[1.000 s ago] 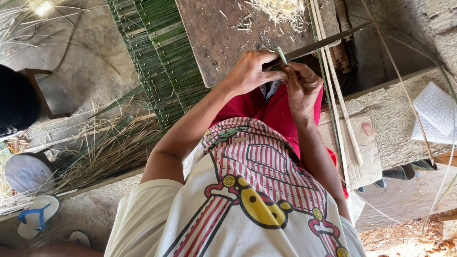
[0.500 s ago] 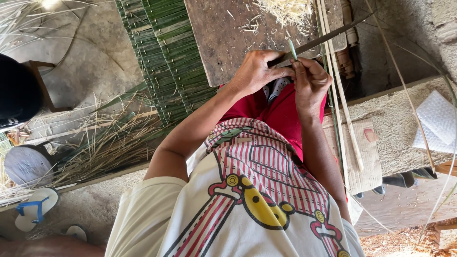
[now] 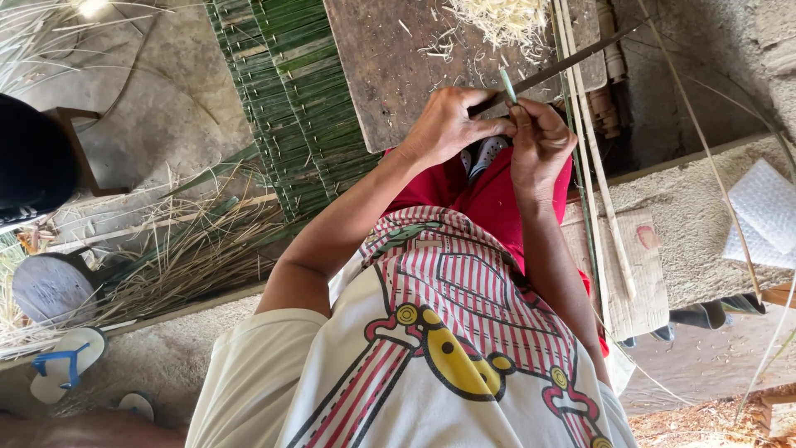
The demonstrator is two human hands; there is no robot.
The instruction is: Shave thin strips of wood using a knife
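Observation:
My left hand point(image 3: 448, 124) is closed around the handle end of a long dark blade point(image 3: 572, 60), which slants up to the right across a worn wooden board point(image 3: 390, 75). My right hand point(image 3: 539, 141) pinches a thin green strip point(image 3: 507, 85) that stands up against the blade, right where both hands meet. Both hands sit over my lap, above red cloth point(image 3: 489, 199). Pale shavings point(image 3: 497, 21) lie heaped on the board's far end.
A woven mat of green strips point(image 3: 286, 99) lies left of the board. Long pale sticks point(image 3: 593, 166) run along my right side over a concrete ledge point(image 3: 688, 224). Dry grass point(image 3: 174, 257), a round wooden block point(image 3: 50, 286) and a blue-strapped sandal point(image 3: 66, 365) are at left.
Both hands stay together on the blade and strip. The green strip's tip has shifted slightly along the blade, and the view has drifted a little.

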